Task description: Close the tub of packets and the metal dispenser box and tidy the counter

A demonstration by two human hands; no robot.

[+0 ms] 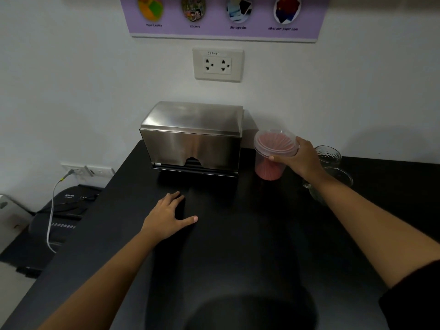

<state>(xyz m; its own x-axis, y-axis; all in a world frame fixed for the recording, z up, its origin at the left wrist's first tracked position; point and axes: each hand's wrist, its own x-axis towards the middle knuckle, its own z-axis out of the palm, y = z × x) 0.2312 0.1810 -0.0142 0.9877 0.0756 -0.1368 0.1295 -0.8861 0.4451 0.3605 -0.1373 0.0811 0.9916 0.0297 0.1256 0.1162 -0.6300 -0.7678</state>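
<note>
A shiny metal dispenser box stands against the wall at the back of the black counter, its lid down. Just right of it stands a clear plastic tub of pink packets with its clear lid on top. My right hand grips the tub's upper rim from the right side. My left hand lies flat on the counter in front of the box, fingers spread, holding nothing.
Two clear glass jars stand behind my right hand, close to the tub. A wall socket is above the box. Left of and below the counter sits a black machine with a grey cable plugged in.
</note>
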